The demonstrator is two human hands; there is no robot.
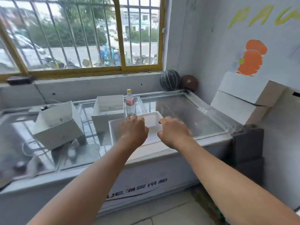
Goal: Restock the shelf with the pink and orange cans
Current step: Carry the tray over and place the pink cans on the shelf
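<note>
Left hand (134, 127), right hand (174, 132) over white tray (113, 133) on freezer lid (186, 109); bottle (130, 103) behind.

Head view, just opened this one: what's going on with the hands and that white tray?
A person reaches both hands to a white tray lying on the glass lid of a chest freezer. The left hand is over the tray's middle and the right hand is at its right rim. Whether either has a grip on it cannot be told. A clear bottle stands upright just behind the tray, with white boxes to the left. No pink or orange cans are in view.
</note>
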